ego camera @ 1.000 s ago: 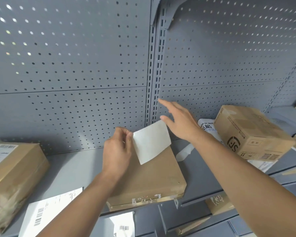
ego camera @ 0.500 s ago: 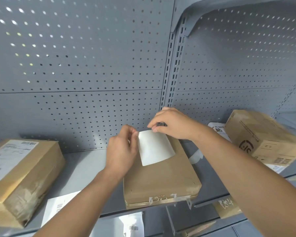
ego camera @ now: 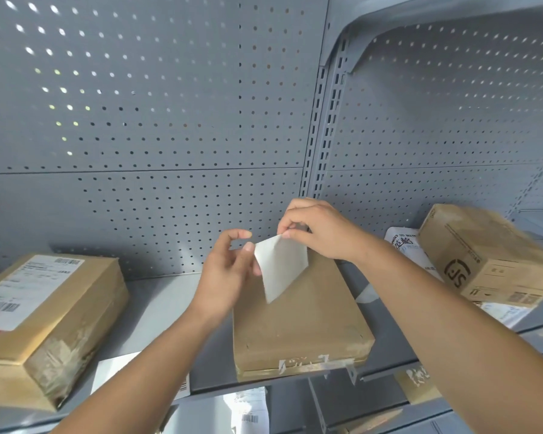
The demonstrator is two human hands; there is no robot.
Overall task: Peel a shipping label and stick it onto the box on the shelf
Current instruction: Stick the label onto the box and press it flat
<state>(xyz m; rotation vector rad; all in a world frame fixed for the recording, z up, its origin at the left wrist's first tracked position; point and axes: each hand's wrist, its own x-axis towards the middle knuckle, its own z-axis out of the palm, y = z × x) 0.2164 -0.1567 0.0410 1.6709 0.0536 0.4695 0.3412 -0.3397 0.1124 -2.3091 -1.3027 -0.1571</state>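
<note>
A flat brown cardboard box (ego camera: 298, 324) lies on the grey shelf (ego camera: 163, 305), its taped front edge overhanging the shelf lip. Above its far end I hold a white shipping label (ego camera: 281, 266), its blank side toward me, tilted with one corner pointing down. My right hand (ego camera: 318, 231) pinches the label's top corner between thumb and forefinger. My left hand (ego camera: 228, 272) touches the label's left edge with thumb and fingers, the forefinger lifted off. The label hangs just above the box top.
A labelled brown parcel (ego camera: 41, 321) sits at the left of the shelf. A tilted carton (ego camera: 489, 258) rests on white mailers at the right. A loose label sheet (ego camera: 113, 371) lies near the shelf front. Perforated grey back panels (ego camera: 138, 120) rise behind.
My right hand came back from reaching toward the panel and took the label's top corner. The label has turned from flat to a tilted diamond, and my left fingers have loosened on its edge.
</note>
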